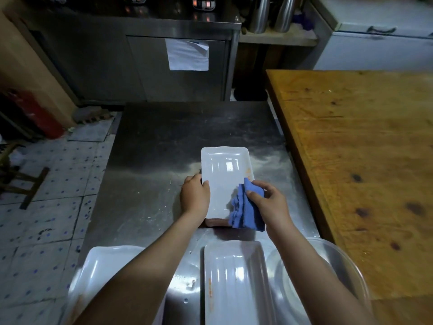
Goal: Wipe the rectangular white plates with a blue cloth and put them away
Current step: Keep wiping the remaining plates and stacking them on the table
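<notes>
Left hand [195,195] gripping left rim of rectangular white plate [222,174] on steel tabletop [152,146] — right hand [269,202] fingers pinching blue cloth [246,209], pressing onto plate's near right corner.

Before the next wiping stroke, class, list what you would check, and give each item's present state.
1. Left hand holds the white rectangular plate by its left edge: ok.
2. Right hand grips the blue cloth: ok.
3. Cloth lies on the plate, at its near right part: ok.
4. Plate wiped clean: not ok; an orange smear shows on the right rim, just beyond the cloth.
5. Plate flat on the grey steel table: cannot tell; something brown shows under its near end.
</notes>
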`<act>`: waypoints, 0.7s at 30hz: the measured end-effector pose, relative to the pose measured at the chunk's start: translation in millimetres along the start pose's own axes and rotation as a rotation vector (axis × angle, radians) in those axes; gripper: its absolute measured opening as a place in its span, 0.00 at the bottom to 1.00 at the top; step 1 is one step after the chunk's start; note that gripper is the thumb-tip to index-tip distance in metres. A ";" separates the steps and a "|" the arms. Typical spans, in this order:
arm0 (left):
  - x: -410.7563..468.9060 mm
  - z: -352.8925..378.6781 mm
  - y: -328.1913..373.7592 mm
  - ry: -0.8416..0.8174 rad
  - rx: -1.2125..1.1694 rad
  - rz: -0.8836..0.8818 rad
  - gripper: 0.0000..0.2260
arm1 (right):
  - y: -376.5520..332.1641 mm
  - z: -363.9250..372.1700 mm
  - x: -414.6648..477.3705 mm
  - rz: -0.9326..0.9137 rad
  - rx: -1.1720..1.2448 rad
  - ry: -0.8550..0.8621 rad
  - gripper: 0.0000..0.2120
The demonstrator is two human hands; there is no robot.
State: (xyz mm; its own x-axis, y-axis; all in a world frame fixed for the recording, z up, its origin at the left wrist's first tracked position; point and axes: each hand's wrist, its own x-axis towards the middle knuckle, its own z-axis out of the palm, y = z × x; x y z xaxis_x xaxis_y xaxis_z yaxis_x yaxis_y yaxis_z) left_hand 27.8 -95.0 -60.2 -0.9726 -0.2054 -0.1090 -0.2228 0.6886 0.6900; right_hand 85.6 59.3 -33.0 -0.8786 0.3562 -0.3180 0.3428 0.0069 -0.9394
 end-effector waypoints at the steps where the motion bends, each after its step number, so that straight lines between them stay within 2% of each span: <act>1: -1.2 -1.0 1.4 0.020 0.025 0.023 0.10 | -0.7 -0.7 -0.4 0.000 0.001 0.002 0.09; 4: -5.0 -4.4 7.9 0.061 -0.027 0.036 0.11 | -3.4 -2.0 -2.0 -0.005 0.010 0.011 0.09; 9: -9.3 -7.1 21.9 -0.065 -0.259 -0.129 0.03 | -11.6 -8.1 -8.7 -0.048 0.019 0.030 0.11; 12: -11.5 -12.2 26.6 -0.078 -0.318 -0.176 0.02 | -17.1 -15.2 -15.5 -0.058 0.029 0.041 0.11; 18: -35.7 -31.8 27.7 -0.076 -0.511 -0.234 0.11 | -38.4 -41.6 -39.6 -0.124 0.045 0.056 0.12; 21: -55.6 -44.9 32.6 -0.163 -0.622 -0.247 0.11 | -54.0 -50.1 -61.6 -0.196 0.048 -0.012 0.13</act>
State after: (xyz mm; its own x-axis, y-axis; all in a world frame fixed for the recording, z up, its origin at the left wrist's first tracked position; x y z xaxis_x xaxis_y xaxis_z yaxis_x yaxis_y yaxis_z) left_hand 77.6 -92.4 0.5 -0.9068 -0.1642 -0.3882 -0.4066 0.0981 0.9083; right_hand 137.9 83.8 43.7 -0.9309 0.3413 -0.1298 0.1488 0.0299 -0.9884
